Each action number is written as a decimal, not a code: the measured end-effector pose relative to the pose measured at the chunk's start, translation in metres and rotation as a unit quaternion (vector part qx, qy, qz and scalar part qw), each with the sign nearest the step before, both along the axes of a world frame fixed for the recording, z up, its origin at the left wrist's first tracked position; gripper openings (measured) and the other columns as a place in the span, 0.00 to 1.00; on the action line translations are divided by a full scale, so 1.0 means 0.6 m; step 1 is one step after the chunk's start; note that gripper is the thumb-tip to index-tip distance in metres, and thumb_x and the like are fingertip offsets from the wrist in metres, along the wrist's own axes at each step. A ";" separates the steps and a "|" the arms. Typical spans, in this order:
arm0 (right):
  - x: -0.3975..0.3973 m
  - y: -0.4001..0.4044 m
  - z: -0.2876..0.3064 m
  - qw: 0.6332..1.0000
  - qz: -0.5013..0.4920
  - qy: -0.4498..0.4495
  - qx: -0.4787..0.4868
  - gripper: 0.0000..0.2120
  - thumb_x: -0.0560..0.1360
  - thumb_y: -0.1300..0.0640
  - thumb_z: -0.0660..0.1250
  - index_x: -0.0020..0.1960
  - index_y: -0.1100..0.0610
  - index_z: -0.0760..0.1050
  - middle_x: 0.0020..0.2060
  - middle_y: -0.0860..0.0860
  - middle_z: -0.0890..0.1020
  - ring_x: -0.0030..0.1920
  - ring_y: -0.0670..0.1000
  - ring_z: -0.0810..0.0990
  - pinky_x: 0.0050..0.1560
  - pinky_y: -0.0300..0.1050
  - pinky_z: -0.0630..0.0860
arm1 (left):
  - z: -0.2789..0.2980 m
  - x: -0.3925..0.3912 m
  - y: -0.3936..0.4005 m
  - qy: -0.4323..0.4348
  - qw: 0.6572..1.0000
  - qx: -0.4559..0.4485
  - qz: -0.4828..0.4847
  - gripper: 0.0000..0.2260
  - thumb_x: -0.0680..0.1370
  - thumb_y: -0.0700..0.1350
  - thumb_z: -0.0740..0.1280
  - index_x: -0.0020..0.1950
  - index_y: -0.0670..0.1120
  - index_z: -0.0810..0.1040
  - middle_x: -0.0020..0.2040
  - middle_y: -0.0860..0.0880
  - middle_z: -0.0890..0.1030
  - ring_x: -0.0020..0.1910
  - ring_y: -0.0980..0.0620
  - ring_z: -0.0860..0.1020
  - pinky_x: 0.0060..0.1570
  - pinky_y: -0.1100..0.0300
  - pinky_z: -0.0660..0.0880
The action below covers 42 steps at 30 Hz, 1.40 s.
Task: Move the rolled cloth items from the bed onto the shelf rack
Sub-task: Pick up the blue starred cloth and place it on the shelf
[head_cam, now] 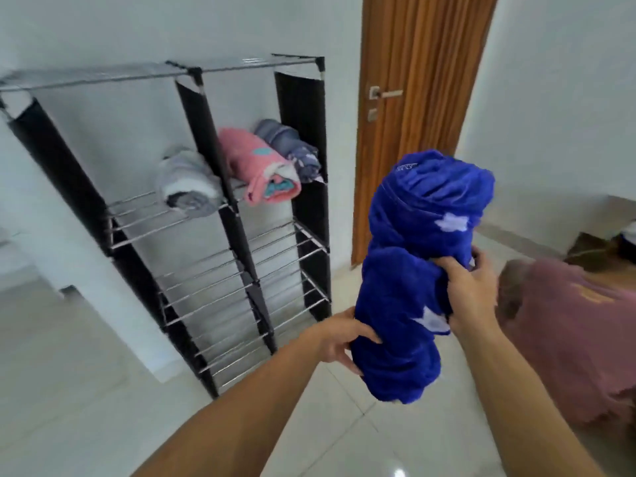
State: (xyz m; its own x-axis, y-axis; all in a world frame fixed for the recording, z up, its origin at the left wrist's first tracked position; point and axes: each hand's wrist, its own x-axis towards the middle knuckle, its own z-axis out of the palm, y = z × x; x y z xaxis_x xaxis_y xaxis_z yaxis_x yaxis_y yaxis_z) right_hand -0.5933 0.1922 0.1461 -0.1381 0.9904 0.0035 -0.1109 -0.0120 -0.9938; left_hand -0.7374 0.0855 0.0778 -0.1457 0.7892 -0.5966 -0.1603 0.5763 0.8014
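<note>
I hold a large rolled blue cloth (413, 270) with white star shapes in the air, to the right of the shelf rack. My left hand (339, 339) grips its lower left side and my right hand (471, 287) grips its right side near the middle. The black shelf rack (241, 235) with metal bar shelves stands against the white wall at left. On its upper shelf lie a grey-white roll (187, 185), a pink roll (265, 166) and a grey-purple roll (296, 149).
A brown wooden door (416, 98) with a metal handle is behind the blue roll. A bed with a mauve cover (568, 332) is at the right edge. The floor has white glossy tiles (69, 390). The rack's lower shelves carry nothing.
</note>
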 end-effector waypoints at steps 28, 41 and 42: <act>-0.887 -0.231 0.154 0.875 0.469 0.023 -0.120 0.14 0.67 0.60 0.70 0.52 0.63 0.77 0.43 0.58 0.83 0.42 0.57 0.82 0.41 0.48 0.80 | 0.175 -0.523 -0.341 0.235 0.822 0.047 0.516 0.19 0.74 0.43 0.68 0.63 0.52 0.68 0.59 0.50 0.76 0.55 0.47 0.78 0.41 0.53 0.82; -0.998 -0.219 0.144 0.823 0.537 -0.185 0.000 0.04 0.73 0.60 0.66 0.40 0.56 0.72 0.39 0.55 0.78 0.39 0.53 0.76 0.38 0.45 0.72 | 0.166 -0.614 -0.229 0.568 0.747 0.034 0.344 0.26 0.76 0.35 0.58 0.73 0.49 0.65 0.64 0.47 0.69 0.57 0.45 0.75 0.53 0.51 0.74; -1.000 -0.219 0.137 0.815 0.543 -0.199 0.032 0.04 0.73 0.60 0.66 0.41 0.57 0.72 0.42 0.57 0.79 0.42 0.55 0.77 0.40 0.46 0.73 | 0.157 -0.619 -0.224 0.568 0.754 0.022 0.330 0.25 0.76 0.37 0.60 0.73 0.48 0.65 0.66 0.47 0.68 0.58 0.45 0.74 0.54 0.50 0.75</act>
